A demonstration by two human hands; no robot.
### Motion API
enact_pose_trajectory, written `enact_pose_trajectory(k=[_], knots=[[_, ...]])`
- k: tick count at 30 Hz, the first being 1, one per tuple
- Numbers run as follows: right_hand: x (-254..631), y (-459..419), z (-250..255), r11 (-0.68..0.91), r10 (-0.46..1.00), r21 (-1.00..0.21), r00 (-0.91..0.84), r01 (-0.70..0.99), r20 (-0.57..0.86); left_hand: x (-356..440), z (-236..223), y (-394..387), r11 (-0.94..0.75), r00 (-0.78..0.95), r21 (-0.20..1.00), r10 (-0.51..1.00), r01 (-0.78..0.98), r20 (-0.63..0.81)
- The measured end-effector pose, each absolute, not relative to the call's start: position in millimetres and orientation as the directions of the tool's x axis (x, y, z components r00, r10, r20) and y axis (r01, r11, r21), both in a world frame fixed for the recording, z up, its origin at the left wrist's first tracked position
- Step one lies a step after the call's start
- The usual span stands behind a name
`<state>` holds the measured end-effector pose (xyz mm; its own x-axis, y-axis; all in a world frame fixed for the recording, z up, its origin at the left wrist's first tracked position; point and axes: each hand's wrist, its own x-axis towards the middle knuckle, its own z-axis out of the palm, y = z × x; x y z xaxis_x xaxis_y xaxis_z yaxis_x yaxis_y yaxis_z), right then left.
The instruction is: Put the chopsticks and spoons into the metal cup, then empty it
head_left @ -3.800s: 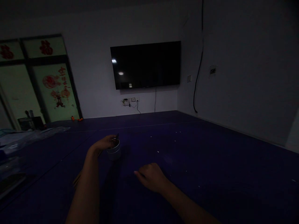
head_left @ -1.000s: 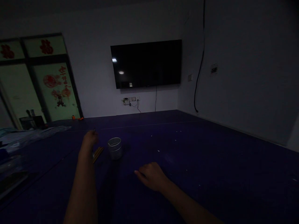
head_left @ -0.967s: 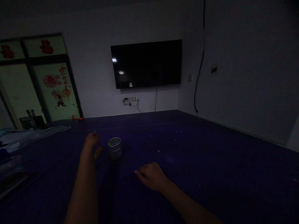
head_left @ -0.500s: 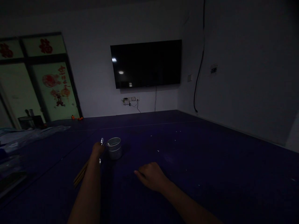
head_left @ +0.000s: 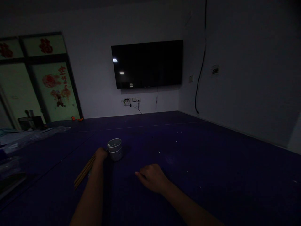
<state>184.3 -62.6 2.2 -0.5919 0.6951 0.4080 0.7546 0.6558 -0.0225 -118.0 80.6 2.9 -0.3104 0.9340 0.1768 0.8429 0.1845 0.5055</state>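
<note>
A grey metal cup (head_left: 115, 153) with an open rim stands upright on the dark purple surface; a small pale bit shows inside its rim. Just left of it is my left hand (head_left: 101, 153), fingers closed and mostly hidden, so what they hold, if anything, is unclear. A bundle of brown chopsticks (head_left: 84, 171) lies slantwise, its far end reaching my left hand and wrist. Something small and shiny (head_left: 89, 174) shows faintly between the chopsticks and my left forearm. My right hand (head_left: 151, 177) rests on the surface, fingers curled, thumb to the left, nothing visible in it.
White specks (head_left: 159, 152) dot the purple surface (head_left: 145, 135). Clear plastic sheeting (head_left: 37, 136) and a dark tray-like thing (head_left: 13, 185) lie at left. Small orange items (head_left: 73, 118) sit at the far edge. A television (head_left: 148, 64) hangs on the wall; a black cable (head_left: 199, 78) hangs at right.
My left hand has come slightly nearer and lower beside the cup. The shiny metal piece that stuck up from it is out of sight. Cup and right hand have not moved.
</note>
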Motion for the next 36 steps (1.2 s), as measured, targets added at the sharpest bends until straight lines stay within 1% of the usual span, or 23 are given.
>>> enact_pose_trajectory(k=[5, 11, 17, 21, 25, 26, 27, 30, 33, 36], knots=[[183.9, -63.2, 3.4, 0.648, 0.698, -0.008, -0.589, 0.762, 0.408, -108.8, 5.1, 72.7, 0.283, -0.391, 0.443, 0.904, 0.851, 0.174], [184.3, -62.9, 4.4, 0.646, 0.701, -0.001, -0.592, 0.764, 0.398, -104.7, 7.2, 68.4, 0.303, -0.398, 0.406, 0.901, 0.862, 0.173], [184.3, -64.0, 4.9, 0.642, 0.702, -0.007, -0.584, 0.767, 0.408, -102.1, 13.5, 65.9, 0.328, -0.400, 0.382, 0.908, 0.864, 0.127], [183.7, -62.8, 3.4, 0.648, 0.697, -0.007, -0.589, 0.762, 0.408, -107.2, 37.3, 62.2, 0.322, -0.397, 0.385, 0.908, 0.865, 0.132], [183.6, -61.2, 2.1, 0.653, 0.694, -0.014, -0.592, 0.757, 0.410, -116.7, 81.8, 50.7, 0.276, -0.392, 0.420, 0.894, 0.865, 0.219], [183.8, -61.0, 1.9, 0.656, 0.693, -0.015, -0.594, 0.755, 0.409, -117.6, 92.9, 46.5, 0.215, -0.366, 0.458, 0.890, 0.862, 0.272], [184.1, -60.8, 1.8, 0.655, 0.693, -0.015, -0.593, 0.755, 0.409, -117.3, 102.6, 42.0, 0.147, -0.317, 0.489, 0.904, 0.860, 0.286], [185.3, -60.5, 0.9, 0.651, 0.695, -0.015, -0.588, 0.759, 0.415, -109.8, 120.7, 30.0, 0.059, -0.230, 0.513, 0.932, 0.857, 0.279], [186.0, -59.8, -0.1, 0.651, 0.696, -0.024, -0.584, 0.759, 0.417, -97.2, 123.3, 24.8, 0.020, -0.138, 0.508, 0.971, 0.861, 0.195], [185.5, -59.1, -0.9, 0.649, 0.696, -0.015, -0.586, 0.760, 0.416, -87.8, 118.5, 26.3, 0.027, -0.080, 0.470, 0.992, 0.882, 0.093]])
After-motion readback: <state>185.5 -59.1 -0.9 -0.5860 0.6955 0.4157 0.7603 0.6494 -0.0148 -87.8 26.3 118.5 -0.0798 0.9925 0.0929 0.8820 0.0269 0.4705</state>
